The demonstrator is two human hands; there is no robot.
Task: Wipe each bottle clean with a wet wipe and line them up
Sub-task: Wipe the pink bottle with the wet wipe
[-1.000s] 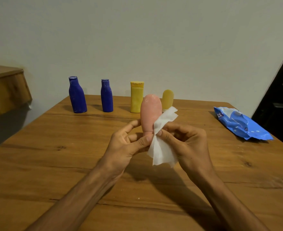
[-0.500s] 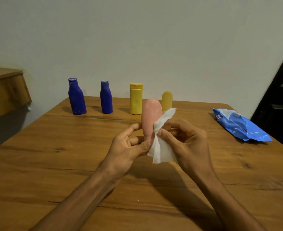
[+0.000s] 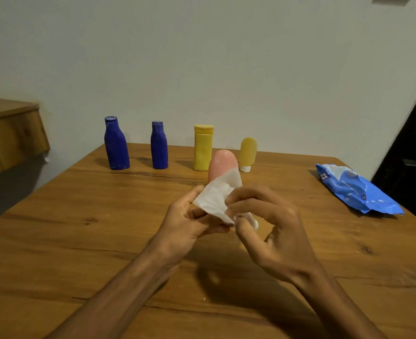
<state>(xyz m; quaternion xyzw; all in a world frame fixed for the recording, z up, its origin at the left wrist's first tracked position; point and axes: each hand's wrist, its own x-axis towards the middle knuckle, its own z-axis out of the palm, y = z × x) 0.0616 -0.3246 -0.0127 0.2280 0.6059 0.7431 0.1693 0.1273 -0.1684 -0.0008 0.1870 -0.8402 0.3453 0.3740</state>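
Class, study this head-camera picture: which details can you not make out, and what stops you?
- Pink bottle, head view: lower body hidden by the wet wipe and both hands.
- Wipes pack: label print too small to read.
- Wooden ledge: cut off by the left edge.

Wipes pack point(image 3: 356, 189) print looks too blurred to read.

You hold the pink bottle point(image 3: 222, 162) upright above the table's middle, a white wet wipe point(image 3: 216, 196) draped over its lower half. Two blue bottles point(image 3: 116, 145) and two yellow bottles point(image 3: 203, 150) stand upright along the far edge.
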